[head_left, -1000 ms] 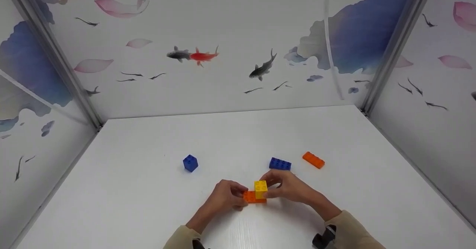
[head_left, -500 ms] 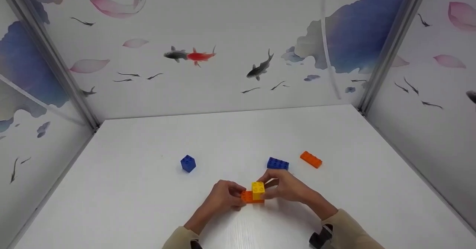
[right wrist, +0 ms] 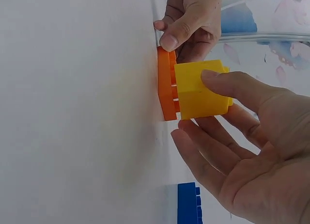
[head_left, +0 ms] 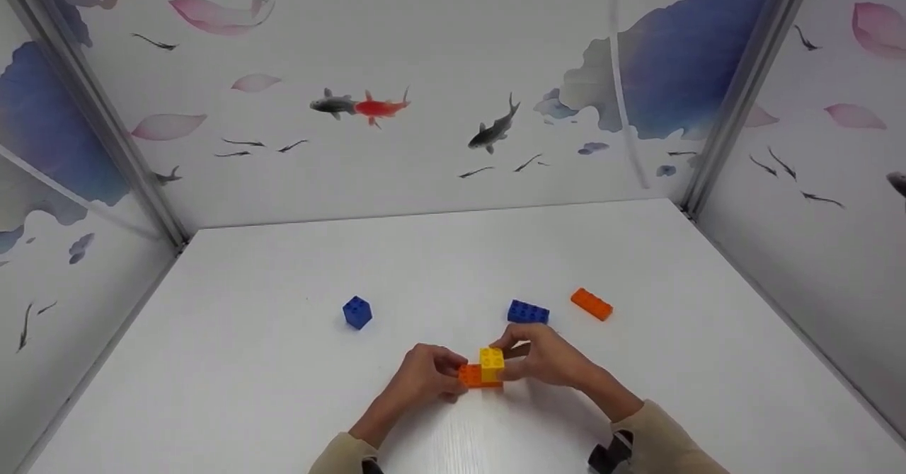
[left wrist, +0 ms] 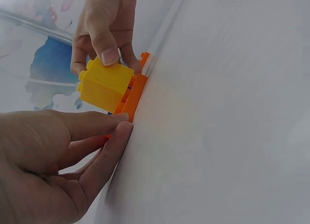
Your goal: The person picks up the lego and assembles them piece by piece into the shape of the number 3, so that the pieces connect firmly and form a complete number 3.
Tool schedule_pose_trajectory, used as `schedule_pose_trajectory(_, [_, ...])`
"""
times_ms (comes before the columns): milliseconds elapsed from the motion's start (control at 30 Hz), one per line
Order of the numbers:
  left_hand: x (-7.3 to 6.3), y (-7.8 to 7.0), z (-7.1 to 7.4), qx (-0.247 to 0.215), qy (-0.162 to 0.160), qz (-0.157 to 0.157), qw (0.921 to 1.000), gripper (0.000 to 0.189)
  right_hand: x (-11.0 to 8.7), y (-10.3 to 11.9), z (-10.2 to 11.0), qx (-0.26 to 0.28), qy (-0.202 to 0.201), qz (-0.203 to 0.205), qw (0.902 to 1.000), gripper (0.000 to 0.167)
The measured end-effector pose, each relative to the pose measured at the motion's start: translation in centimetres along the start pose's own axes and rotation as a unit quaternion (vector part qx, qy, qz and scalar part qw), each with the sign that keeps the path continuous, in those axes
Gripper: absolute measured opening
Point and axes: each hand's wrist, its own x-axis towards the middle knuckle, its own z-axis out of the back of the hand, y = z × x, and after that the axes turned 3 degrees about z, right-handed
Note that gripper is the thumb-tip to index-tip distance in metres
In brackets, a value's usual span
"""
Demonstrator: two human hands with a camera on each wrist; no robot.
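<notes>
My left hand [head_left: 422, 375] pinches the left end of a flat orange building brick [head_left: 470, 375] lying on the table. My right hand [head_left: 543, 358] grips a yellow building brick [head_left: 492, 364] between thumb and fingers, over the orange brick's right part. In the right wrist view, the yellow brick [right wrist: 201, 90] stands on or just over the studs of the orange brick [right wrist: 166, 86], and a thin gap with studs shows between them. From the left wrist view the yellow brick [left wrist: 106, 83] looks slightly tilted against the orange one.
Beyond the right hand lie a flat blue brick [head_left: 528, 312] and a second orange brick [head_left: 592, 304]. A tall blue brick [head_left: 357, 313] stands to the left. Printed panels enclose the white table [head_left: 283, 269] at the back and both sides.
The head view has shifted slightly, moving the whole scene a little left. Both hands keep their grips, and the yellow brick stays over the orange brick's right part.
</notes>
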Motion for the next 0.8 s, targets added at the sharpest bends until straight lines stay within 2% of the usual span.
schedule_pose_trajectory(100, [0.03,0.00,-0.01,-0.002,0.001,0.003,1.0000,0.032,-0.02,0.05,0.00,0.014,0.000,-0.008,0.9999,0.026])
schedule_pose_trajectory(333, [-0.06,-0.03,0.10,0.001,-0.003,-0.023,0.9997,0.033,-0.01,0.31,-0.19,0.051,-0.012,-0.044,0.9977,0.028])
schedule_pose_trajectory(500, [-0.09,-0.01,0.14,-0.002,-0.002,-0.029,0.9996,0.032,0.08,0.51,-0.34,0.043,-0.015,-0.037,0.9983,0.026])
schedule_pose_trajectory(633, [-0.09,-0.03,0.13,0.000,-0.005,-0.028,0.9996,0.032,0.15,0.56,-0.45,0.035,-0.017,-0.031,0.9988,0.025])
schedule_pose_trajectory(800, [-0.08,-0.04,0.01,-0.002,-0.005,-0.015,0.9999,0.032,0.08,0.38,-0.49,0.046,-0.023,-0.054,0.9972,0.025])
